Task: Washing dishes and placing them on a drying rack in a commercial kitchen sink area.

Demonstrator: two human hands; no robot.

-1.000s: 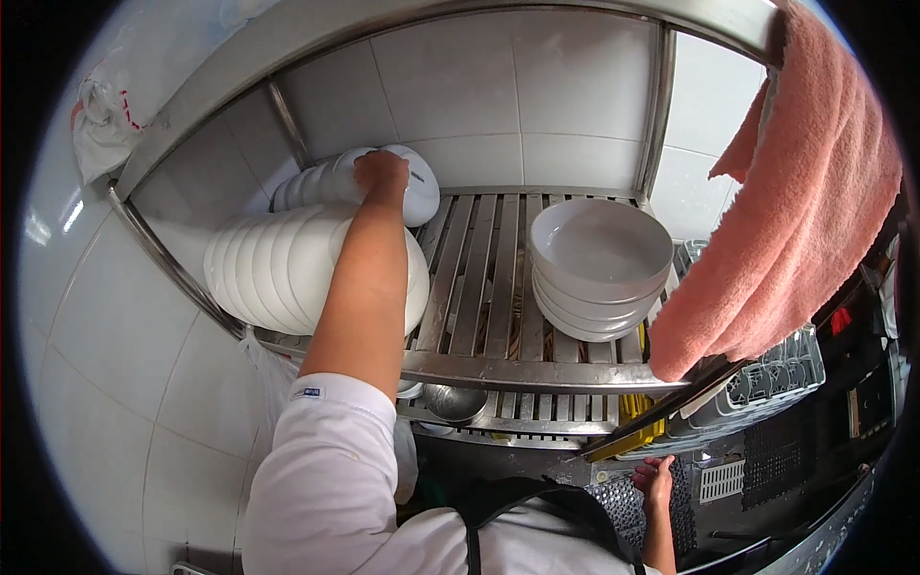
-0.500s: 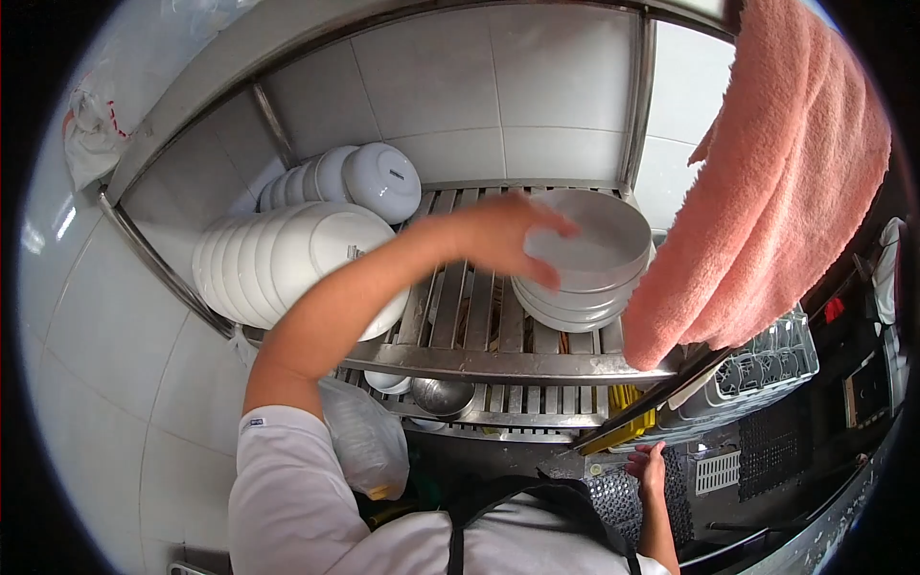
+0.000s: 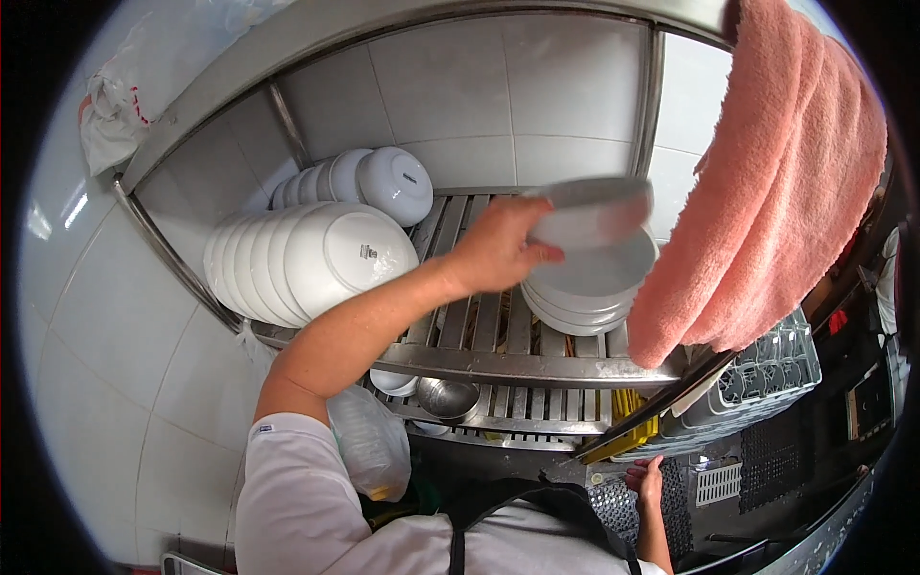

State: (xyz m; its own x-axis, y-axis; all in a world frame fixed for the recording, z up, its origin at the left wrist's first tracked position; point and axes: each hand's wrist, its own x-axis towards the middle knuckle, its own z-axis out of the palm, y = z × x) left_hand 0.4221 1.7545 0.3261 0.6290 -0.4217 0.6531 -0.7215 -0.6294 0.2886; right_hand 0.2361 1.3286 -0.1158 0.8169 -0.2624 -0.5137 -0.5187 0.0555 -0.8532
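My left hand (image 3: 497,245) grips the near-left rim of a white bowl (image 3: 592,203), thumb on one side and fingers on the other. The bowl is tilted, blurred by motion, and raised above a stack of white bowls (image 3: 573,311) on the slatted metal shelf (image 3: 476,323). Large white bowls (image 3: 335,264) stand on edge in a row at the left of that shelf, with smaller white bowls (image 3: 395,187) behind them. Low at the right, my right hand (image 3: 646,480) hangs with nothing in it, fingers loosely apart.
A pink towel (image 3: 767,192) hangs over the rack's right side. Below, a lower shelf (image 3: 517,407) carries a metal bowl (image 3: 447,398). A plastic bag (image 3: 369,446) hangs near my left arm. Grey dish racks (image 3: 743,398) stand at the right, beyond a yellow object (image 3: 631,422).
My left hand, which was empty and reaching over the stack, has taken hold of the top bowl and lifted it up. My right hand stays low at the right.
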